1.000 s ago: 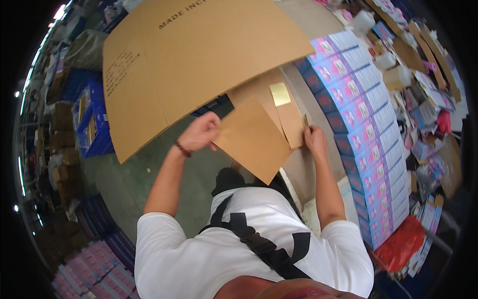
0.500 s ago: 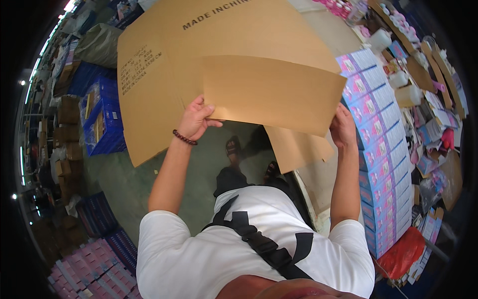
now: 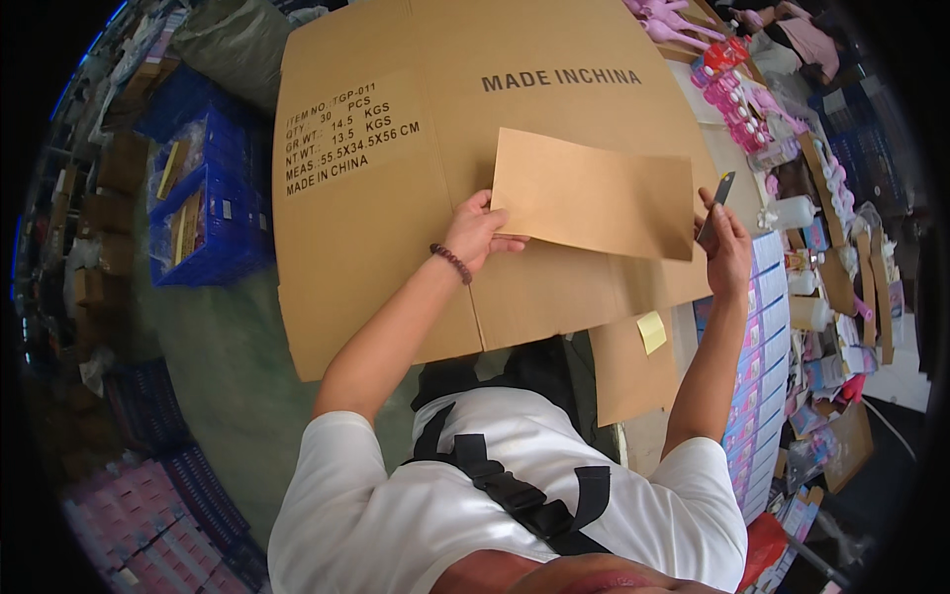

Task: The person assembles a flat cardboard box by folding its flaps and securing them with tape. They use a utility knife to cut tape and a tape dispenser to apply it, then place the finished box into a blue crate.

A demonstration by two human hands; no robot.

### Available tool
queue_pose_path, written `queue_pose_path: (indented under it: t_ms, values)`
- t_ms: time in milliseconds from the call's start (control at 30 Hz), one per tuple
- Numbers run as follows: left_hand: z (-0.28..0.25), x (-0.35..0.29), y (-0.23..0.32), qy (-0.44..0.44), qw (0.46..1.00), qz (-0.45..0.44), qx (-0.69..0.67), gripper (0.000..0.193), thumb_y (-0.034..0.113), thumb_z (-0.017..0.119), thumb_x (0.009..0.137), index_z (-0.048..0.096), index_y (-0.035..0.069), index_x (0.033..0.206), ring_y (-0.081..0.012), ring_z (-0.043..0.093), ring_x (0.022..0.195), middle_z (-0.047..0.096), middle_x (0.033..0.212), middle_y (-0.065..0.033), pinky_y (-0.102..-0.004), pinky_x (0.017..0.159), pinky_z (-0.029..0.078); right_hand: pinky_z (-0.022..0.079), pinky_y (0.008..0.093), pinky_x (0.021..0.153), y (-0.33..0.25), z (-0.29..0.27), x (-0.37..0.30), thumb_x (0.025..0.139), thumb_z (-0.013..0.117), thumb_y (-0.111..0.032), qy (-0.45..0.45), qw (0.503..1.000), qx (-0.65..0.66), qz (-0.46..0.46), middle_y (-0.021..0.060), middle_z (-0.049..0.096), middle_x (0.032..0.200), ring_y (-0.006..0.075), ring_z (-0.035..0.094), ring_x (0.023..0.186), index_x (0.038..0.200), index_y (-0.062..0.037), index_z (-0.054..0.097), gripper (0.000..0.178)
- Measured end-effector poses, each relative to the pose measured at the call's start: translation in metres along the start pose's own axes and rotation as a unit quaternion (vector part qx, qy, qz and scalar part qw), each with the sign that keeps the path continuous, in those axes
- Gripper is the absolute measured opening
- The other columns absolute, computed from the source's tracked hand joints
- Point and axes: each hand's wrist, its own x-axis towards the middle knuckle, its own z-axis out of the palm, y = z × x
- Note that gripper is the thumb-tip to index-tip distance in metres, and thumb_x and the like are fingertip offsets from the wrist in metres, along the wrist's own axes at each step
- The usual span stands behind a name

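Observation:
A rectangular brown cardboard sheet (image 3: pixel 592 198) is held up over a large flattened carton (image 3: pixel 386 247) with dark printing. My left hand (image 3: pixel 482 232) pinches the sheet at its lower left corner, thumb on top. A dark beaded bracelet circles that wrist. Beside the sheet's right edge, my right hand (image 3: pixel 729 246) grips a dark utility knife (image 3: pixel 714 210), its yellow-marked end pointing up and away from me. Whether the right hand also touches the sheet cannot be made out. Below them lies another cardboard piece (image 3: pixel 633 386) bearing a pale yellow paper note (image 3: pixel 651 334).
A long row of blue-and-pink printed boxes (image 3: pixel 757 366) runs along the right. Blue plastic crates (image 3: pixel 223 223) stand at the left, pink boxes (image 3: pixel 148 535) at the lower left. Pink items (image 3: pixel 737 109) and white bottles (image 3: pixel 795 212) crowd the far right.
The view has shifted, and the large carton now shows nearer to my body. The sheet in my left hand sits further right in view. The knife in my right hand has come into sight.

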Motion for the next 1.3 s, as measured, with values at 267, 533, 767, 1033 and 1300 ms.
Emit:
queue_pose_path:
  t_ms: [267, 533, 767, 1033, 1300]
  values:
    - [-0.004, 0.081, 0.029, 0.048, 0.997, 0.009, -0.063, 0.026, 0.004, 0.046, 0.089, 0.041, 0.0, 0.114, -0.032, 0.066, 0.079, 0.055, 0.112, -0.019, -0.0359, 0.065, 0.058, 0.039, 0.023, 0.058, 0.034, 0.048, 0.173, 0.085, 0.065, -0.024, -0.016, 0.966, -0.243, 0.086, -0.0021, 0.059, 0.071, 0.0058, 0.05, 0.063, 0.089, 0.0005, 0.069, 0.025]
    - [-0.016, 0.143, 0.064, 0.101, 0.986, -0.067, 0.118, 0.039, 0.025, 0.042, 0.094, 0.046, -0.008, 0.114, -0.0303, 0.067, 0.072, 0.062, 0.097, -0.0212, -0.035, 0.052, 0.057, 0.04, 0.0233, 0.052, 0.055, 0.052, 0.268, 0.085, 0.065, -0.023, -0.095, 0.953, -0.272, 0.096, -0.0008, 0.06, 0.068, 0.0065, 0.05, 0.056, 0.083, 0.0008, 0.069, 0.024]
    - [-0.02, 0.163, 0.084, 0.101, 0.974, -0.122, 0.16, 0.043, 0.028, 0.044, 0.093, 0.046, -0.007, 0.118, -0.0316, 0.066, 0.078, 0.062, 0.1, -0.0237, -0.0376, 0.058, 0.058, 0.039, 0.023, 0.052, 0.067, 0.047, 0.288, 0.085, 0.065, -0.023, -0.079, 0.941, -0.318, 0.087, -0.0009, 0.06, 0.069, 0.0063, 0.05, 0.057, 0.088, 0.0037, 0.069, 0.027]
    - [-0.01, 0.175, 0.098, 0.136, 0.989, -0.063, -0.015, 0.045, 0.025, 0.045, 0.093, 0.038, 0.0, 0.13, -0.0385, 0.062, 0.095, 0.053, 0.121, -0.0217, -0.0482, 0.075, 0.055, 0.036, 0.0211, 0.053, 0.076, 0.037, 0.285, 0.085, 0.066, -0.024, -0.079, 0.966, -0.236, 0.076, -0.0035, 0.059, 0.073, 0.004, 0.046, 0.06, 0.096, 0.0035, 0.068, 0.03]
    - [-0.019, 0.181, 0.094, 0.102, 0.991, -0.056, -0.058, 0.041, 0.021, 0.047, 0.093, 0.041, 0.001, 0.128, -0.0359, 0.063, 0.095, 0.053, 0.123, -0.0179, -0.0493, 0.077, 0.054, 0.032, 0.0193, 0.049, 0.082, 0.028, 0.275, 0.086, 0.065, -0.022, -0.071, 0.98, -0.179, 0.038, -0.0055, 0.057, 0.073, 0.0016, 0.043, 0.057, 0.099, 0.0012, 0.068, 0.027]
